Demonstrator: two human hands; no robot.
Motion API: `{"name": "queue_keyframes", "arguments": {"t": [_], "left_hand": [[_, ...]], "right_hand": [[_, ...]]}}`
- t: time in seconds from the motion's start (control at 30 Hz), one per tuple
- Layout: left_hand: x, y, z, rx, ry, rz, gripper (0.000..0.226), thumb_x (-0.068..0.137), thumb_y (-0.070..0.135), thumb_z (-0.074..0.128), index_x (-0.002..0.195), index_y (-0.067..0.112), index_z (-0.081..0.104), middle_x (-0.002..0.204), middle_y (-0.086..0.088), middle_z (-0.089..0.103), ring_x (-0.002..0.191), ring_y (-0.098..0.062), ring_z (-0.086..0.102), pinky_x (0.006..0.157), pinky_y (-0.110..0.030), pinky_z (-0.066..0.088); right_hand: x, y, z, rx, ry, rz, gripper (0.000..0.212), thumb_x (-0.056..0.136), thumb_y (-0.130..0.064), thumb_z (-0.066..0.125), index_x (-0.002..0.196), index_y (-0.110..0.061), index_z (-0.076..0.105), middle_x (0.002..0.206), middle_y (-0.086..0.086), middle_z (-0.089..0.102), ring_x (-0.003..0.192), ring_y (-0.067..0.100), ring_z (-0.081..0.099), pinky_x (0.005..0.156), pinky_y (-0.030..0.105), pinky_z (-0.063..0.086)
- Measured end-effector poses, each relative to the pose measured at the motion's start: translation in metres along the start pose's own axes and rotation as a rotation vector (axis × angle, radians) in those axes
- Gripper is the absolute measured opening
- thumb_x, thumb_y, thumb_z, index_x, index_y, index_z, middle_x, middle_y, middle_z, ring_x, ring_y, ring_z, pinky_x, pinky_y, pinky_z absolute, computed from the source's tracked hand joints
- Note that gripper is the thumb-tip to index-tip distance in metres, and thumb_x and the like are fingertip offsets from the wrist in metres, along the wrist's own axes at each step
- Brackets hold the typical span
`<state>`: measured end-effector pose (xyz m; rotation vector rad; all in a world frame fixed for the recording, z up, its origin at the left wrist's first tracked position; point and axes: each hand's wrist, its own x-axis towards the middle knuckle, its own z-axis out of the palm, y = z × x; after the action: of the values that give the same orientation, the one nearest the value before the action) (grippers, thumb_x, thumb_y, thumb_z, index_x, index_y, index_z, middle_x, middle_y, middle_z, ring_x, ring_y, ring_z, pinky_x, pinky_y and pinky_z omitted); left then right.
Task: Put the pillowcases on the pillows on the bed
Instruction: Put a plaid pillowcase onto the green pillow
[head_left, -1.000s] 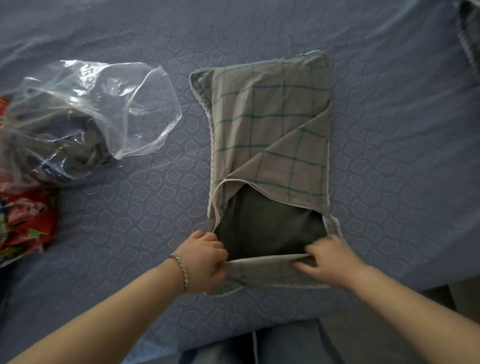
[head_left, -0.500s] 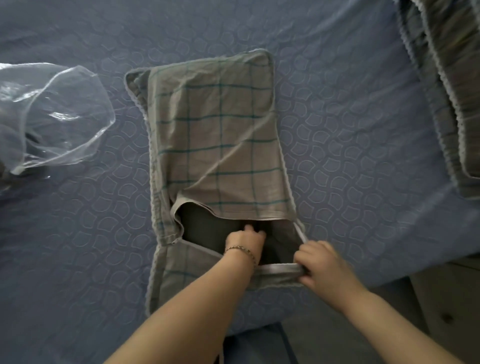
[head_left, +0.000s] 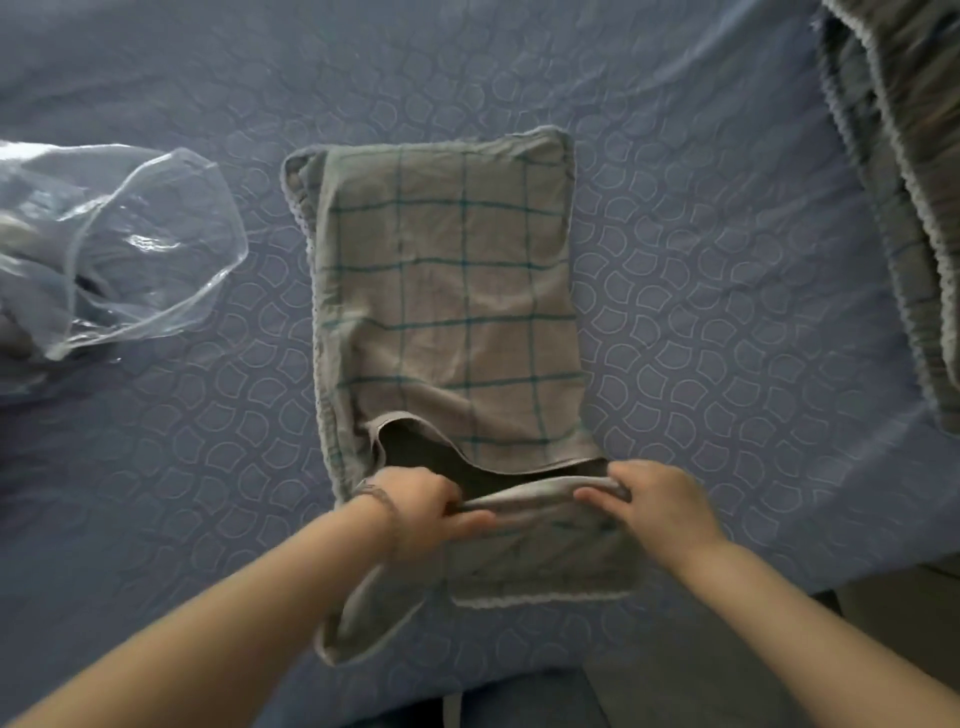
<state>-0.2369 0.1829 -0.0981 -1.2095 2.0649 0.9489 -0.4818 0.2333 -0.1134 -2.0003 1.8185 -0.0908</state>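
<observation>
A grey pillowcase (head_left: 447, 291) with teal check lines lies on the blue bed (head_left: 727, 322), its open end toward me. A dark pillow (head_left: 431, 462) shows inside the opening. My left hand (head_left: 415, 506) grips the near hem of the opening at its left. At the hem's right end my right hand (head_left: 654, 501) grips the same edge. A flap of the pillowcase (head_left: 540, 566) lies under and in front of my hands. Another checked grey piece of bedding (head_left: 904, 171) lies at the right edge.
A clear plastic bag (head_left: 130, 249) with dark cloth inside lies at the left on the bed. The bed's near edge runs just below my forearms, with floor visible at the lower right.
My left hand has come out of the pillowcase opening and now grips the near hem beside my right hand. The view has shifted, so the pillowcase sits more centrally.
</observation>
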Motion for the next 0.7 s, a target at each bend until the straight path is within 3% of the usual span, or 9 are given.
{"name": "queue_keyframes", "arguments": {"t": [0.07,0.13,0.2,0.27,0.33,0.43,0.5,0.57,0.7], "left_hand": [[-0.020,-0.047,-0.006,0.135,0.382,0.048,0.045,0.086,0.058,0.032,0.069,0.019,0.047,0.075,-0.002,0.067,0.073,-0.024,0.065,0.057,-0.026,0.037],[-0.030,-0.086,0.007,0.030,0.676,0.133,0.026,0.080,0.037,0.041,0.073,0.015,0.052,0.070,-0.004,0.064,0.062,-0.023,0.063,0.056,-0.023,0.039],[-0.036,-0.109,0.030,-0.027,0.835,0.110,0.016,0.078,0.021,0.045,0.091,0.014,0.053,0.090,-0.007,0.059,0.079,-0.021,0.055,0.066,-0.026,0.046],[-0.035,-0.115,0.050,-0.165,0.914,-0.081,0.023,0.077,0.009,0.057,0.100,0.011,0.056,0.101,-0.010,0.052,0.088,-0.023,0.047,0.076,-0.034,0.048],[-0.033,-0.112,0.057,-0.526,0.828,-0.434,0.046,0.074,0.004,0.072,0.116,0.004,0.055,0.111,-0.018,0.050,0.099,-0.029,0.049,0.088,-0.043,0.047],[-0.027,-0.107,0.058,-1.237,0.458,-0.776,0.063,0.080,0.015,0.070,0.133,0.002,0.039,0.119,-0.014,0.050,0.106,-0.028,0.052,0.086,-0.036,0.046],[-0.024,-0.111,0.061,-1.386,0.376,-0.751,0.046,0.081,0.017,0.070,0.121,0.002,0.054,0.110,-0.013,0.061,0.094,-0.025,0.058,0.079,-0.033,0.048],[-0.027,-0.116,0.061,-1.418,0.395,-0.717,0.018,0.081,0.016,0.070,0.095,0.005,0.065,0.090,-0.010,0.066,0.084,-0.023,0.059,0.073,-0.031,0.048],[-0.038,-0.124,0.058,-1.629,0.383,-0.556,0.004,0.080,0.010,0.069,0.077,0.009,0.067,0.077,-0.013,0.066,0.084,-0.028,0.062,0.084,-0.043,0.050]], "right_hand": [[0.013,-0.001,0.006,0.076,-0.222,0.232,0.046,0.088,-0.049,0.053,0.058,-0.025,0.028,0.074,0.002,0.061,0.083,0.026,0.061,0.058,0.029,0.027],[0.024,-0.005,0.026,0.176,-0.374,0.439,0.030,0.086,-0.037,0.063,0.068,-0.022,0.045,0.093,0.011,0.066,0.096,0.030,0.060,0.063,0.029,0.030],[0.035,-0.021,0.044,0.314,-0.255,0.625,0.022,0.078,-0.025,0.074,0.076,-0.016,0.053,0.098,0.014,0.062,0.100,0.033,0.057,0.069,0.030,0.036],[0.040,-0.038,0.054,0.259,-0.032,0.783,0.027,0.072,-0.015,0.075,0.091,-0.013,0.057,0.115,0.015,0.051,0.110,0.035,0.047,0.087,0.036,0.038],[0.038,-0.067,0.057,0.218,0.148,0.831,0.032,0.072,-0.005,0.068,0.101,-0.013,0.057,0.125,0.014,0.041,0.116,0.035,0.038,0.097,0.042,0.030],[0.026,-0.116,0.062,0.224,0.387,0.462,0.019,0.065,-0.007,0.059,0.083,-0.013,0.062,0.105,0.015,0.051,0.101,0.031,0.047,0.090,0.041,0.035],[0.020,-0.145,0.068,0.292,0.344,0.221,0.016,0.066,-0.015,0.051,0.077,-0.014,0.063,0.091,0.009,0.056,0.091,0.021,0.046,0.082,0.034,0.035],[0.021,-0.176,0.074,0.446,0.126,0.083,0.025,0.071,-0.019,0.049,0.089,-0.012,0.065,0.093,0.006,0.059,0.090,0.016,0.052,0.081,0.027,0.039],[0.032,-0.224,0.085,0.459,-0.018,0.052,0.027,0.076,-0.023,0.062,0.100,-0.010,0.065,0.096,0.006,0.063,0.091,0.025,0.061,0.077,0.030,0.046]]}}
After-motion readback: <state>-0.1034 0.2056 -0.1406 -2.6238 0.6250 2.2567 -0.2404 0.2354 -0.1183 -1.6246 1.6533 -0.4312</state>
